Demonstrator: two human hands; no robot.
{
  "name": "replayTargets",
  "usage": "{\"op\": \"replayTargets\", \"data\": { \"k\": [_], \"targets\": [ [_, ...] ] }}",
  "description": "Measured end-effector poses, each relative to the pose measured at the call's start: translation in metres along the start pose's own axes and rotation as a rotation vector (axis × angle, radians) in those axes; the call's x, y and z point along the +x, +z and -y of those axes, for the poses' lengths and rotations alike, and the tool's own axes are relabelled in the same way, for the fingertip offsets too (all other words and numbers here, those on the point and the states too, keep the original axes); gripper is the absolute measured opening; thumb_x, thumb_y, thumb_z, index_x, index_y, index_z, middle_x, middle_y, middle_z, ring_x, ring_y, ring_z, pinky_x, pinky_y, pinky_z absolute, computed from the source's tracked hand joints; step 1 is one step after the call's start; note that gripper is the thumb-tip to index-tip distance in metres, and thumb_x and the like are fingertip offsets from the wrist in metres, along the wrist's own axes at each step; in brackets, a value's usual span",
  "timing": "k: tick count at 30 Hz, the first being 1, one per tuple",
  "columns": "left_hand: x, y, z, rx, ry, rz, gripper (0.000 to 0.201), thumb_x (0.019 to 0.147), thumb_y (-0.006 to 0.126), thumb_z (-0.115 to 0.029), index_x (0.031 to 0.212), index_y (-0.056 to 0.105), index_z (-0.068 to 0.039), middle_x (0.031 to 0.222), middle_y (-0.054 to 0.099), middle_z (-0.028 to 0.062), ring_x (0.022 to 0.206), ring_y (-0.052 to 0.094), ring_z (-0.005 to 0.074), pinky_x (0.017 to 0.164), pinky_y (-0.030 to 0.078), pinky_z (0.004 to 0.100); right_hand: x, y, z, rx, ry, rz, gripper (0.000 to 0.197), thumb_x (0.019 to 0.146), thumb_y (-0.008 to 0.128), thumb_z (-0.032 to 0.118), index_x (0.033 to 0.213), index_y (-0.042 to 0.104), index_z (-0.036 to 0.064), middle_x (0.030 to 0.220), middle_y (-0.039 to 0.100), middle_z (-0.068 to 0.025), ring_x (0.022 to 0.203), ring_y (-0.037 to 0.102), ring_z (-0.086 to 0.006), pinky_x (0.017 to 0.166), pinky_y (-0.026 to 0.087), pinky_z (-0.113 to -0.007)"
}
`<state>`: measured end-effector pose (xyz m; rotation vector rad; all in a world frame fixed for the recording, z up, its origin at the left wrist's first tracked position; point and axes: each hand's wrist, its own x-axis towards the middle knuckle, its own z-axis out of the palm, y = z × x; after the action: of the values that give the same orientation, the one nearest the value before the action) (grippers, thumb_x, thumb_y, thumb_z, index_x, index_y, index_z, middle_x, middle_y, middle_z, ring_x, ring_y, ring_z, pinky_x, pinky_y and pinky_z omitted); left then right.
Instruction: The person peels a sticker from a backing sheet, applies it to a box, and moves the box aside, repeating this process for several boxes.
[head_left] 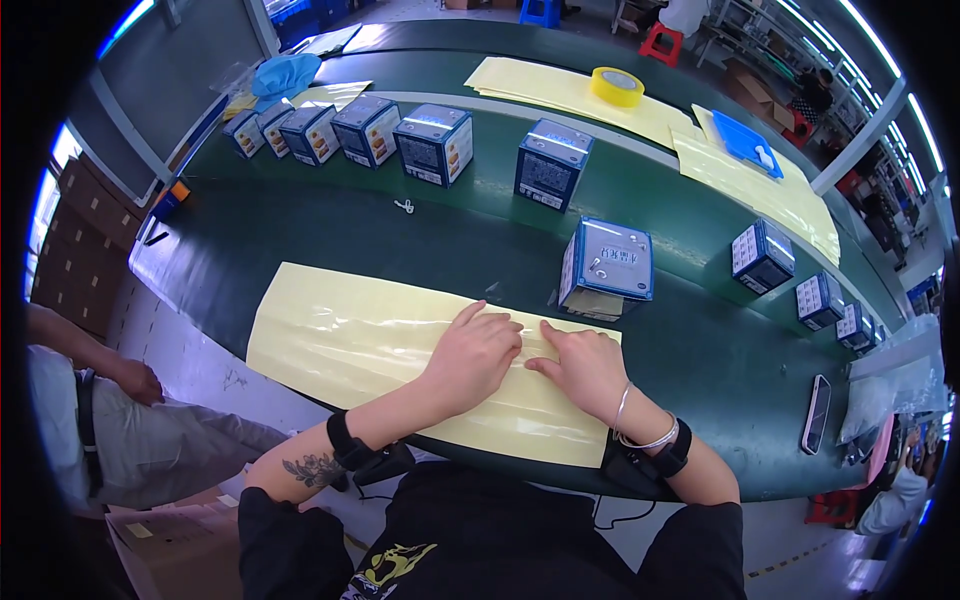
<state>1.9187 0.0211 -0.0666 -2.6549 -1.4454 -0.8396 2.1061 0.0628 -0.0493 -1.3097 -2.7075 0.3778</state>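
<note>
A long glossy pale-yellow sheet (340,330) lies along the near edge of the dark green table, with creases and reflections across it. My left hand (472,355) rests on its upper middle, fingers bent together; whatever they hold, if anything, is hidden. Close to its right, my right hand (582,368) touches the sheet with thumb and index finger apart, the other fingers curled. Just beyond the sheet's right end stands a blue-and-silver box (608,265), with a small clear piece on its top.
Several similar blue boxes (435,145) line the table's far side and right. Behind them lie more yellow sheets (540,85), a yellow tape roll (617,86) and a blue tray (746,143). A phone (817,413) lies at the right edge. Another person (130,400) stands at left.
</note>
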Motion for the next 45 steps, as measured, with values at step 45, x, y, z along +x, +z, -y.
{"op": "replayTargets", "data": {
  "k": [45],
  "targets": [
    [0.108, 0.032, -0.026, 0.231, 0.374, -0.23, 0.038, 0.074, 0.07, -0.017, 0.109, 0.062, -0.005, 0.111, 0.055, 0.0065, 0.102, 0.052, 0.0234, 0.083, 0.043, 0.0385, -0.018, -0.058, -0.097, 0.043, -0.264, -0.497, 0.055, 0.065, 0.077, 0.009, 0.117, 0.061, 0.0053, 0.127, 0.053, -0.0186, 0.121, 0.048, -0.0363, 0.099, 0.043, -0.041]
  ]
}}
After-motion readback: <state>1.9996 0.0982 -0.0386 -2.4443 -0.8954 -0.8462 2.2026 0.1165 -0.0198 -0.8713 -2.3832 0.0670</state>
